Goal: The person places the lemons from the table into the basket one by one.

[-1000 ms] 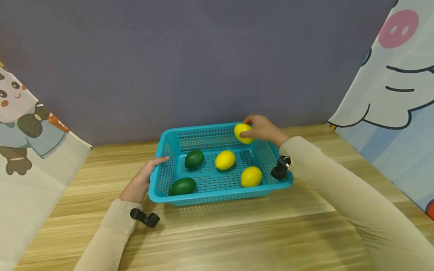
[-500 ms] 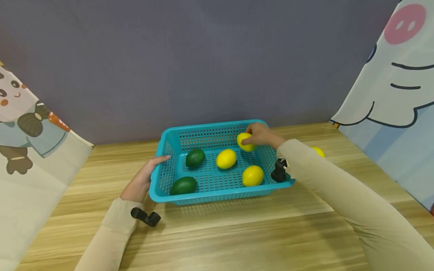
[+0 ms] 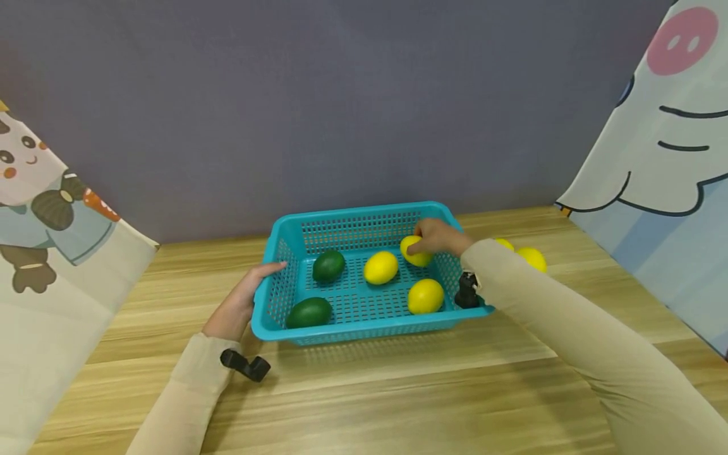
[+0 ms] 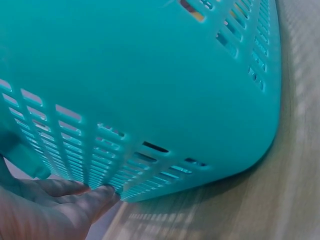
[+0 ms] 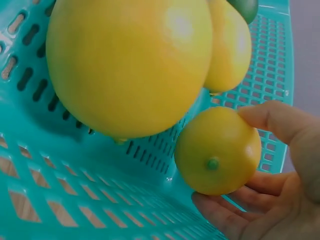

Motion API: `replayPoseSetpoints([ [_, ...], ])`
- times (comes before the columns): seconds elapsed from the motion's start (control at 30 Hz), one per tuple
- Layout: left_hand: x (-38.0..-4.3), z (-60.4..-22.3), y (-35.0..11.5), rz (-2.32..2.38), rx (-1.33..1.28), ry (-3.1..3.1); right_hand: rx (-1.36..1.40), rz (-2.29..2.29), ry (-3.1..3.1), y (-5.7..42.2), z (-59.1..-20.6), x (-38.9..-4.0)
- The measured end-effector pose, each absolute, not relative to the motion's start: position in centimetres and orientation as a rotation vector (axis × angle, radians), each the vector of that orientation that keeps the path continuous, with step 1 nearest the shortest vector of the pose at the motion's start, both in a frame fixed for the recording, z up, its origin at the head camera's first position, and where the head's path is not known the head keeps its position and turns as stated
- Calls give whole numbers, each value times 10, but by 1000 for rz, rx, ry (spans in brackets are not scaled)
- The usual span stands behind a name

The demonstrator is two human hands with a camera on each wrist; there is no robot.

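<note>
Pinching right hand: holds a lemon by its sides, inside the basket.
Left hand: pinches the basket's end wall, fingers outside.
Held lemon: probably light, firm, slick; best gripped mid-body.
Green fruit: between the hands.

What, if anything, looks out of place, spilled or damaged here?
Nothing looks spilled or damaged. One mild oddity: two yellow fruits sit outside the basket, on the table, partly hidden by the right sleeve, while three matching yellow ones are inside it.
</note>
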State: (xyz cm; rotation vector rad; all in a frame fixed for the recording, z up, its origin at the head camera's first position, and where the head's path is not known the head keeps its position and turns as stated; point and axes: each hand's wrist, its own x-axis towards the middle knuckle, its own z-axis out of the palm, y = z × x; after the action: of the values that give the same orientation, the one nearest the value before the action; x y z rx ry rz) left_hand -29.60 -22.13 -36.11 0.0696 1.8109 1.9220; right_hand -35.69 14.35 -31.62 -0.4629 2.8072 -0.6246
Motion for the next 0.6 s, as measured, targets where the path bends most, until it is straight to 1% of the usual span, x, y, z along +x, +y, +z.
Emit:
replayPoseSetpoints([
  [0.6, -298, -361, -221, 1918, 62, 1807, -472, -585, 2716, 143, -325, -355],
])
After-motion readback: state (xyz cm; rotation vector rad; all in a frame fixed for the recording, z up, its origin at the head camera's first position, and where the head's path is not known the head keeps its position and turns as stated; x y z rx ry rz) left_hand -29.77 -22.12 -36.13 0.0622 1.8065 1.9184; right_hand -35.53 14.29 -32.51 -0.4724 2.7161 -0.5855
